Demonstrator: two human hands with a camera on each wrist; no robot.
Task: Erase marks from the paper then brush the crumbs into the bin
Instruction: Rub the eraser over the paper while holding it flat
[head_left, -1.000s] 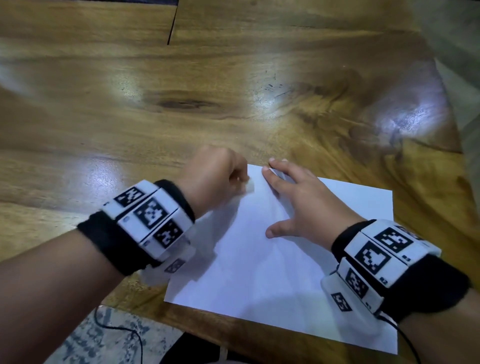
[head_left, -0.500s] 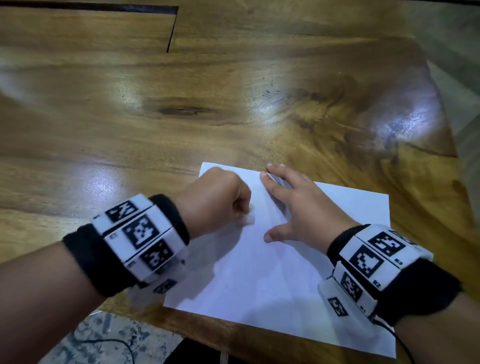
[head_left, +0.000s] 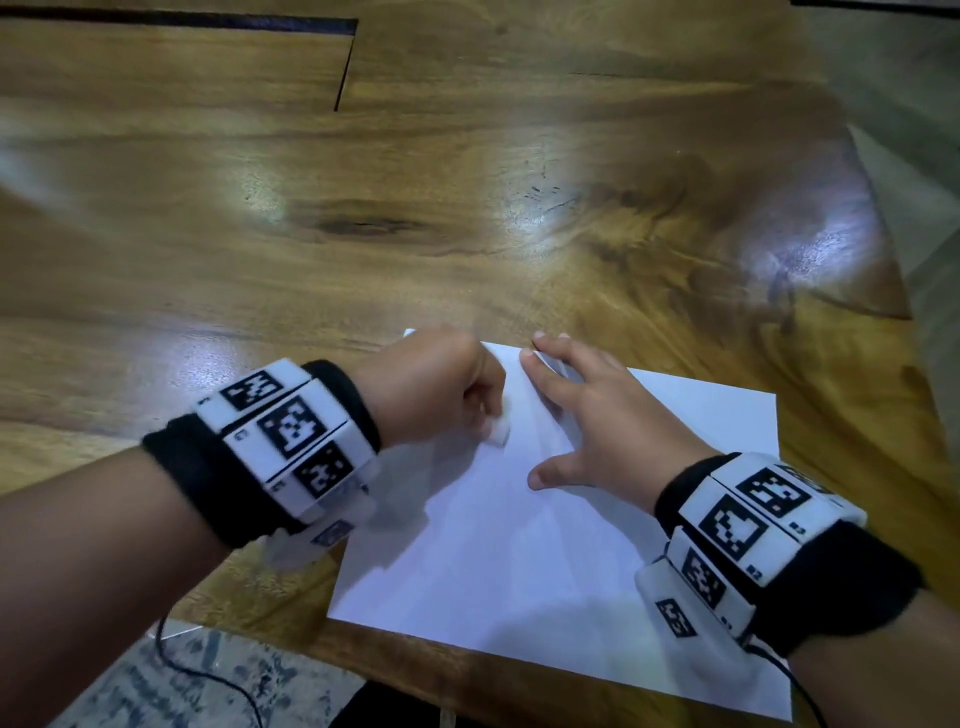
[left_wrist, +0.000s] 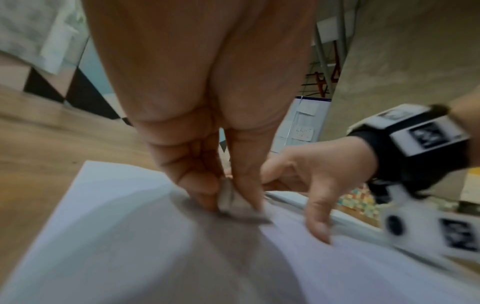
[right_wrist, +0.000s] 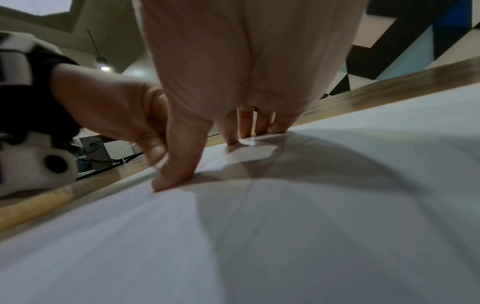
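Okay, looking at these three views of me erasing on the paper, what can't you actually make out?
- Marks on the paper: none legible in any view; blur and shadow.
- Eraser: mostly hidden inside the left hand grip; its shape is unclear.
- Crumbs: too small and blurred to confirm.
- Bin: outside every view.
- Paper under the right hand: covered by the palm.

A glossy wooden table (head_left: 467, 218) is carrying a white paper (head_left: 519, 571), which is lying flat near its front edge, towards the right.
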